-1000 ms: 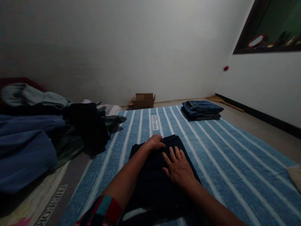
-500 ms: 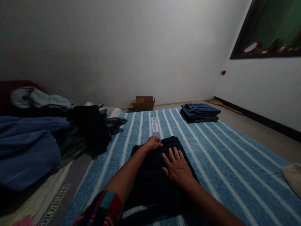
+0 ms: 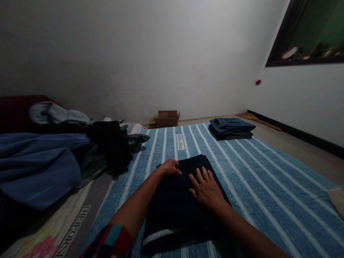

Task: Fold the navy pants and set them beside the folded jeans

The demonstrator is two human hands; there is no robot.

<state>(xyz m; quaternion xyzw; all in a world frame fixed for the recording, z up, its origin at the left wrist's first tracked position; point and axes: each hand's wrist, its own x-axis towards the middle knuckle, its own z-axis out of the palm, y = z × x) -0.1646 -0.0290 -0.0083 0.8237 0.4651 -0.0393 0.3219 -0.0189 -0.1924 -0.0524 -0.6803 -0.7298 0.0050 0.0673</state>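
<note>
Flat beneath both hands lies the dark folded garment (image 3: 185, 200): left hand (image 3: 170, 167) curled on it, right hand (image 3: 206, 189) spread open.

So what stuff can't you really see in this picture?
- Dark garment: too dark in the head view to tell its kind; the right hand and left hand cover parts.
- Clothes pile: left edge cuts it off.
- Cardboard box: inside hidden by its walls.
- Window-ledge items: too small and dim.
</note>
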